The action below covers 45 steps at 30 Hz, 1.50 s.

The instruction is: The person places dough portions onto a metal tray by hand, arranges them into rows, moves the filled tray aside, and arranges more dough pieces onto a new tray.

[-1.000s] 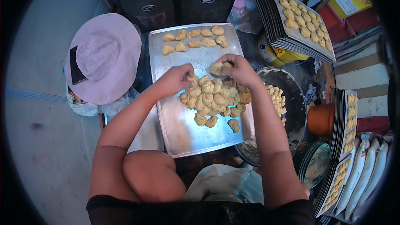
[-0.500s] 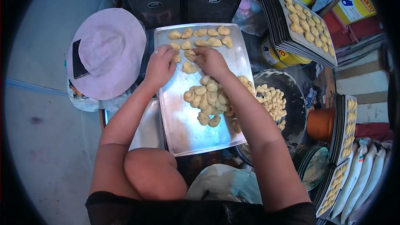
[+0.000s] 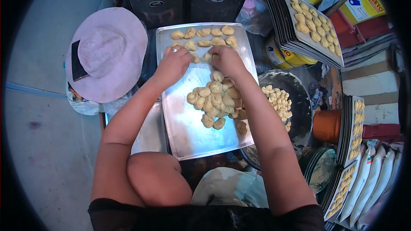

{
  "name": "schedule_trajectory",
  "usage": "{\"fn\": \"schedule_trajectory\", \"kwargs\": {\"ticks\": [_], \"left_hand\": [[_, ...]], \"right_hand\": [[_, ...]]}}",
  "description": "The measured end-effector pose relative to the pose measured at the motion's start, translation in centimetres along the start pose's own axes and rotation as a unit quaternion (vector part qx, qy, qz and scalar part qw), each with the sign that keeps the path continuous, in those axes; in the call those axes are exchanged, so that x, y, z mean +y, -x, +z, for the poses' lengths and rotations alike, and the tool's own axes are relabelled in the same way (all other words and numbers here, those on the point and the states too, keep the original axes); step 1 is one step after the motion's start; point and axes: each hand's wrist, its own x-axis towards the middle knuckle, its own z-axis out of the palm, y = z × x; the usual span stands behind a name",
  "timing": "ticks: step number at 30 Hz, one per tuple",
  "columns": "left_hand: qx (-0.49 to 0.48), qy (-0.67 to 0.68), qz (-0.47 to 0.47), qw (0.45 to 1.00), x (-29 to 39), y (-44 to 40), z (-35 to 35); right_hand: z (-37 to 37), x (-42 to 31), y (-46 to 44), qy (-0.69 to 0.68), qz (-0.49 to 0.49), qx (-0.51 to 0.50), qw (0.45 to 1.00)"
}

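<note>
Right hand [image 3: 228,62]: fingers nearly closed, pinching dough [image 3: 206,57] just to their left
Left hand [image 3: 174,65]: fingers curled beside another piece [image 3: 195,57], hold unclear
Pile [image 3: 215,97]: on tray [image 3: 188,143], nearer right hand

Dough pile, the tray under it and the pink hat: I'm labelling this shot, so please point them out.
Dough pile [image 3: 215,99], head view: near its middle.
Tray [image 3: 195,140], head view: bare near end.
Pink hat [image 3: 102,55], head view: its crown.
</note>
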Motion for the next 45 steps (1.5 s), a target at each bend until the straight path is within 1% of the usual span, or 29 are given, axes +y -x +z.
{"fn": "schedule_trajectory", "kwargs": {"ticks": [1, 2, 4, 5, 7, 8, 11, 12, 15, 17, 18, 21, 22, 23, 25, 26, 27, 28, 29, 31, 32, 35, 36, 39, 40, 42, 43, 45], "left_hand": [[0.014, 0.010, -0.009, 1.000, 0.3, -0.1, 0.0], [0.028, 0.018, -0.018, 0.999, 0.6, -0.4, -0.1], [-0.012, -0.046, -0.010, 0.999, 0.9, -0.8, -0.2], [-0.028, -0.079, -0.009, 0.996, 0.9, -1.1, -0.2], [0.070, -0.049, 0.036, 0.996, 1.3, -1.6, 0.3], [0.115, -0.032, 0.059, 0.991, 1.5, -1.7, 0.8], [0.057, -0.045, 0.044, 0.996, 1.6, -2.8, 2.4], [0.042, -0.053, 0.034, 0.997, 1.6, -3.2, 2.5], [0.012, -0.060, 0.005, 0.998, 1.6, -3.9, 2.7], [0.009, -0.047, -0.012, 0.999, 1.8, -4.2, 2.8], [0.026, -0.048, -0.007, 0.998, 1.9, -4.2, 2.9], [0.068, -0.051, 0.017, 0.996, 2.1, -3.9, 2.6], [0.077, -0.050, 0.027, 0.995, 2.4, -3.7, 2.2], [0.085, -0.047, 0.036, 0.995, 2.8, -3.3, 1.9], [0.054, -0.021, 0.028, 0.998, 3.8, -1.6, 1.1], [0.038, -0.010, 0.026, 0.999, 4.4, -0.8, 0.9], [0.018, 0.074, 0.027, 0.997, 5.2, 0.1, 1.1], [-0.002, 0.157, 0.026, 0.987, 5.8, 0.9, 1.6], [-0.022, 0.238, 0.025, 0.971, 6.0, 1.4, 1.9], [-0.097, 0.282, 0.018, 0.954, 5.7, 1.6, 1.6], [-0.134, 0.305, 0.014, 0.943, 5.6, 1.8, 1.5], [-0.208, 0.405, -0.123, 0.882, 4.6, 1.4, -0.7], [-0.142, 0.428, -0.106, 0.886, 3.6, 1.8, 0.1], [-0.076, 0.401, -0.178, 0.895, 0.8, 2.5, -0.1], [-0.078, 0.378, -0.192, 0.902, 0.4, 2.6, -0.7], [-0.081, 0.331, -0.220, 0.914, -0.1, 2.7, -2.3], [-0.098, 0.308, -0.184, 0.928, 0.2, 2.7, -3.1], [-0.131, 0.260, -0.112, 0.950, 0.8, 3.1, -4.3]], "right_hand": [[0.2, 0.5, -0.3, -0.029, 0.002, 0.055, 0.998], [0.3, 0.9, -0.3, -0.063, -0.012, 0.078, 0.995], [0.2, 1.8, -0.3, -0.131, -0.043, 0.125, 0.983], [0.1, 2.5, -0.6, -0.158, -0.022, 0.149, 0.976], [0.0, 4.0, -0.6, -0.212, 0.026, 0.190, 0.958], [0.5, 4.7, -0.6, -0.263, 0.038, 0.174, 0.948], [0.8, 4.0, -0.3, -0.075, -0.011, 0.169, 0.983], [0.2, 3.6, -0.4, -0.069, -0.015, 0.115, 0.991], [-0.9, 0.8, 1.6, -0.049, 0.012, 0.175, 0.983], [-1.0, -0.8, 3.7, -0.055, -0.001, 0.019, 0.998], [-0.9, -1.1, 4.3, -0.059, -0.006, -0.059, 0.997], [-2.2, 1.6, 4.1, -0.098, -0.032, -0.043, 0.994], [-3.2, 1.4, 3.5, -0.135, 0.026, 0.005, 0.991], [-4.3, 1.1, 3.2, -0.036, 0.104, 0.094, 0.989], [-4.2, 3.9, 2.1, -0.025, 0.066, 0.189, 0.979], [-4.0, 5.4, 2.0, -0.002, 0.031, 0.172, 0.985], [-3.6, 6.9, 1.8, 0.020, -0.005, 0.156, 0.988], [-3.6, 6.8, 1.7, 0.042, -0.043, 0.140, 0.988], [-3.5, 6.7, 2.0, 0.031, -0.021, 0.144, 0.989], [-4.2, 3.4, 4.2, 0.011, 0.023, 0.147, 0.989], [-4.8, 1.1, 5.4, -0.106, 0.155, -0.015, 0.982], [-3.0, 3.3, 7.1, -0.122, -0.030, -0.119, 0.985], [-2.9, 3.7, 7.0, -0.174, 0.027, -0.138, 0.975], [-3.1, 1.3, 5.7, -0.313, 0.118, -0.029, 0.942], [-1.9, 0.9, 4.7, -0.312, 0.083, 0.025, 0.946], [0.3, -1.7, 3.8, -0.292, 0.060, 0.017, 0.954], [0.9, -3.0, 3.5, -0.283, 0.047, 0.014, 0.958], [2.2, -3.5, 3.4, -0.136, -0.051, 0.018, 0.989]]}}
